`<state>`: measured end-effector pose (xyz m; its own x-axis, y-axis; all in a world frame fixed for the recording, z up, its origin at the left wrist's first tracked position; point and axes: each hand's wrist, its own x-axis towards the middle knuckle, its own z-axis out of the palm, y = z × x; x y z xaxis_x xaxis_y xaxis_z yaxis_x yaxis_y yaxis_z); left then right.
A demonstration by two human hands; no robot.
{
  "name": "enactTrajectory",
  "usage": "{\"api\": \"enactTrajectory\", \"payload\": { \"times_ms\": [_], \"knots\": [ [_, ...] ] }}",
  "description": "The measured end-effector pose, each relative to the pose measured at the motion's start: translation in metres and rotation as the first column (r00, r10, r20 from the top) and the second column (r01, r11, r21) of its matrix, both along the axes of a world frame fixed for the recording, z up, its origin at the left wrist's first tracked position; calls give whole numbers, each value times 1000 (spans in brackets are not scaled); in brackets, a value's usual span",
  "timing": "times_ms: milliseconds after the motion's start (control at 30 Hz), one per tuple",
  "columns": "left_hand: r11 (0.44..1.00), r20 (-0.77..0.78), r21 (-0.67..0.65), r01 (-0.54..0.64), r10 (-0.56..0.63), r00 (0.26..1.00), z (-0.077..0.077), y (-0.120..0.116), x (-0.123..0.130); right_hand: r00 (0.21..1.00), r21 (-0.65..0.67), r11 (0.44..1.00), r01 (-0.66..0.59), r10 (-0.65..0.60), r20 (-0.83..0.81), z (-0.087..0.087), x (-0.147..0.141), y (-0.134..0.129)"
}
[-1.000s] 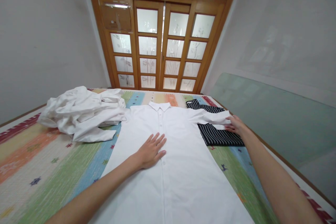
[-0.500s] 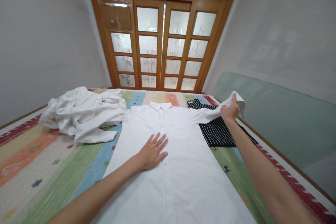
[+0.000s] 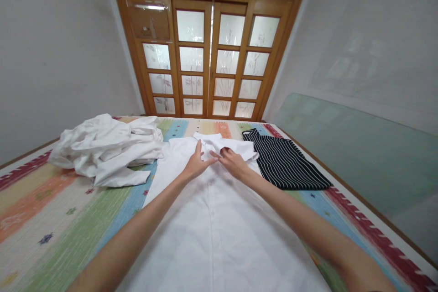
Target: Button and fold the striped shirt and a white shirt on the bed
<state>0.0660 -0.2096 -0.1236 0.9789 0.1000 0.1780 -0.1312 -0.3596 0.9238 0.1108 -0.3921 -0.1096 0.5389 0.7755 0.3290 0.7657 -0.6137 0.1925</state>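
Note:
A white collared shirt (image 3: 214, 219) lies front up on the patterned cover, its collar toward the doors. The sleeve (image 3: 239, 146) on the right is folded inward across the upper chest. My right hand (image 3: 233, 162) has its fingers curled on the sleeve's end, close to the button line; the fingertips are partly hidden. Just left of it, my left hand (image 3: 197, 163) is over the chest below the collar, with thumb and forefinger spread apart. The two hands nearly meet there.
A crumpled heap of white clothing (image 3: 109, 148) lies to the left. On the right is a folded black-and-white striped garment (image 3: 287, 162). The striped cover (image 3: 85, 219) spreads beneath everything. A pale green panel (image 3: 359, 146) leans along the right wall, and wooden glazed doors (image 3: 210, 54) stand behind.
My right hand has brought the sleeve from the far right in across the chest, uncovering the striped garment. My left hand has lifted from the shirt front and moved up toward the collar.

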Motion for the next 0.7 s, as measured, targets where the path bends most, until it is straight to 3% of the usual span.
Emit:
{"api": "enactTrajectory", "payload": {
  "times_ms": [267,467,567,700],
  "knots": [
    [1000,-67,-12,11,-12,998,-11,6,21,942,39,983,-181,185,-281,-10,-17,8],
    [964,-184,214,-159,199,963,-5,1,27,812,176,932,-316,361,-458,-3,-24,7],
    [950,-209,210,-230,273,939,-4,2,26,817,317,924,-213,346,-461,0,-14,-7],
    [933,-186,166,-321,349,919,-10,4,24,949,409,910,63,72,-308,-2,20,-45]
  ]
}}
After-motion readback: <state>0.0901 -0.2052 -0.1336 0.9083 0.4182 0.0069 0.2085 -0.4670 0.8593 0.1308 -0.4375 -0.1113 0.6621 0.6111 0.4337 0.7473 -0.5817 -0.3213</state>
